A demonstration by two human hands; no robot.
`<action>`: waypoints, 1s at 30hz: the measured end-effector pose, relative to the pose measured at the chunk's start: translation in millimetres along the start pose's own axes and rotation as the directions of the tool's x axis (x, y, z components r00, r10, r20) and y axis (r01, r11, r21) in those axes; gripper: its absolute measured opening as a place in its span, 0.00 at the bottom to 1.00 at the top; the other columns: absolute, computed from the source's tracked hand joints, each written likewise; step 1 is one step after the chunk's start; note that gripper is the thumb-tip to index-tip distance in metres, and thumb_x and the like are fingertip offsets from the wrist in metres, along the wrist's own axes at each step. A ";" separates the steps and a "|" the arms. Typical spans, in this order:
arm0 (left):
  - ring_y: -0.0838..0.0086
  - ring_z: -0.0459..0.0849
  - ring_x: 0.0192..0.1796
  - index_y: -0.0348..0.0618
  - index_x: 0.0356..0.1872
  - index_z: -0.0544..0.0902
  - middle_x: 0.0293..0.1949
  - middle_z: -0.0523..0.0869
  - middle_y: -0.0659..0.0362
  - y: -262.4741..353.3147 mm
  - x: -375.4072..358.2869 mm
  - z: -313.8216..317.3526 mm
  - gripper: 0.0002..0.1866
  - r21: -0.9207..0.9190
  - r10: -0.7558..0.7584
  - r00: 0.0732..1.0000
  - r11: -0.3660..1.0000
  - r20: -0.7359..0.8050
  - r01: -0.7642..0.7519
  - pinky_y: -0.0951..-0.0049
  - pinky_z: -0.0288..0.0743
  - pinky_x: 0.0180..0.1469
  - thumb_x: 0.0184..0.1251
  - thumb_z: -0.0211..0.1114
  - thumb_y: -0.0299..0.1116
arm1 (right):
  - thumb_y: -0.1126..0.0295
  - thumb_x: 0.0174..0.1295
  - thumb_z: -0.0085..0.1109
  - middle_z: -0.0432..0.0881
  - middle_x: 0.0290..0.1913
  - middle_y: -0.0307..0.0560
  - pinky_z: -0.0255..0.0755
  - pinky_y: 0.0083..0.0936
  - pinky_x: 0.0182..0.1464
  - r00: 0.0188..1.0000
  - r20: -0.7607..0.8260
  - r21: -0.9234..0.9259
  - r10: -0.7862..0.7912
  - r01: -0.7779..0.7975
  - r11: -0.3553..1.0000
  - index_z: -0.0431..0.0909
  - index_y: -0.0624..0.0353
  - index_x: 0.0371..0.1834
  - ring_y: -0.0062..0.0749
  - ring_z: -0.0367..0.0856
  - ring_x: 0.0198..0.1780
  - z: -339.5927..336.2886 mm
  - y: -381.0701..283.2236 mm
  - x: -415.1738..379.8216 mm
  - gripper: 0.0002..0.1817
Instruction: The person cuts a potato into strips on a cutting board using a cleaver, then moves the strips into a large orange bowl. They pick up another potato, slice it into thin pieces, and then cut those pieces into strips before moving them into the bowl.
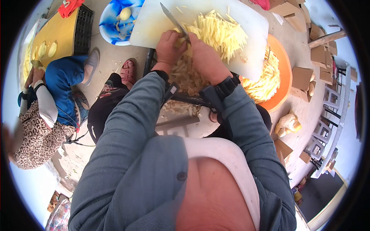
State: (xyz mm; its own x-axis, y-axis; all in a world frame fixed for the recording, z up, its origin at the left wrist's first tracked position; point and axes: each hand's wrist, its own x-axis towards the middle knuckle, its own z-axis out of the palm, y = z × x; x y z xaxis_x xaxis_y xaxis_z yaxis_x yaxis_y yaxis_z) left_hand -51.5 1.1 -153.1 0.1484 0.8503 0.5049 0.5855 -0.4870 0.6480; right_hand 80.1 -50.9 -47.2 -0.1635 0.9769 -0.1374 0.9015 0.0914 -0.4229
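Grey sleeves [133, 104] run forward to the grip, with a dark watch [227, 86] on the right wrist, just behind the right hand [204, 54]. That hand is clenched round the near end of the knife [173, 20], whose handle is hidden by the fingers. The blade slants away from the grip, forward and to the left, its tip over the far part of the board.

Directly beside the grip, the left hand [169, 46] has its fingers bent down by the blade. A little yellow potato [177, 29] shows at its fingertips; most of it is covered, so whether the fingers pinch it or only press on it I cannot tell.

Below the grip, between the forearms, lie pale scraps [185, 77]. Under and beyond it is the white board [150, 25], with a loose heap of potato strips [221, 32] just ahead and to the right of the knuckles. Farther right, partly under the board's edge, an orange basin [286, 73] holds more strips. Ahead and to the left of the grip, a blue and white bowl [110, 32] holds a peeled potato.

Well off to the left, a co-worker's hands [35, 76] are at a yellow board [63, 36] bearing pale pieces. Well off to the right, a cardboard box [300, 82] and a plastic bag [288, 123] sit on the floor.
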 end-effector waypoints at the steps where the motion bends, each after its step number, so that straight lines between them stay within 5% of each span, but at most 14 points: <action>1: 0.59 0.80 0.44 0.48 0.36 0.80 0.39 0.81 0.58 0.2 -0.7 -0.2 0.15 -0.007 0.002 1.000 1.000 -0.004 -0.002 0.63 0.77 0.45 0.46 0.73 0.31 | 0.80 0.62 0.48 0.80 0.45 0.62 0.77 0.44 0.45 1.000 0.003 0.000 -0.002 0.002 1.000 0.61 0.59 0.64 0.57 0.82 0.45 0.5 -0.6 -0.3 0.25; 10: 0.61 0.80 0.42 0.48 0.35 0.81 0.37 0.80 0.60 0.0 -3.1 2.8 0.13 0.002 0.015 1.000 1.000 -0.025 -0.015 0.65 0.76 0.43 0.46 0.74 0.32 | 0.80 0.61 0.48 0.81 0.41 0.63 0.77 0.46 0.44 0.999 0.039 -0.016 0.021 -0.020 1.000 0.64 0.60 0.55 0.59 0.82 0.44 5.6 3.7 9.7 0.18; 16: 0.60 0.81 0.43 0.47 0.36 0.81 0.38 0.81 0.58 1.5 -2.8 2.0 0.13 0.013 0.015 1.000 1.000 -0.009 -0.015 0.64 0.77 0.44 0.47 0.73 0.31 | 0.80 0.61 0.48 0.81 0.42 0.64 0.77 0.46 0.44 0.997 -0.080 0.035 -0.023 0.026 0.999 0.63 0.61 0.59 0.59 0.82 0.44 22.7 15.6 13.9 0.21; 21: 0.60 0.81 0.44 0.47 0.36 0.80 0.40 0.81 0.58 -1.0 -1.6 1.7 0.13 0.001 0.025 1.000 1.000 -0.004 -0.025 0.64 0.76 0.45 0.48 0.72 0.31 | 0.82 0.59 0.48 0.80 0.45 0.65 0.76 0.47 0.45 0.991 -0.021 0.227 0.129 -0.121 0.966 0.62 0.61 0.64 0.61 0.81 0.45 11.9 16.9 11.7 0.27; 24: 0.60 0.80 0.45 0.47 0.36 0.80 0.41 0.81 0.58 -1.3 -4.0 1.7 0.13 -0.002 0.014 1.000 1.000 -0.007 -0.015 0.63 0.76 0.46 0.48 0.71 0.30 | 0.82 0.58 0.49 0.81 0.44 0.64 0.76 0.46 0.44 0.997 -0.082 0.078 0.003 0.004 0.997 0.62 0.61 0.64 0.60 0.82 0.44 5.4 8.2 2.5 0.27; 30: 0.60 0.80 0.45 0.47 0.36 0.79 0.41 0.81 0.58 -1.6 -4.8 0.5 0.14 -0.015 -0.017 0.999 1.000 0.027 0.018 0.64 0.76 0.46 0.48 0.72 0.30 | 0.81 0.59 0.50 0.81 0.41 0.60 0.77 0.44 0.42 0.996 -0.089 -0.003 -0.017 0.017 1.000 0.63 0.60 0.62 0.56 0.83 0.41 -2.9 -3.7 -8.3 0.26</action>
State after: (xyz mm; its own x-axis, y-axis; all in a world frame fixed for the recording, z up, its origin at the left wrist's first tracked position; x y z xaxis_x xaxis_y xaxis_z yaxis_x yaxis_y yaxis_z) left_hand -52.8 -2.2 -156.9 0.1594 0.8637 0.4781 0.5762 -0.4746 0.6654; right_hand 79.3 -58.8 -41.8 -0.1425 0.9885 -0.0499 0.8997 0.1083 -0.4228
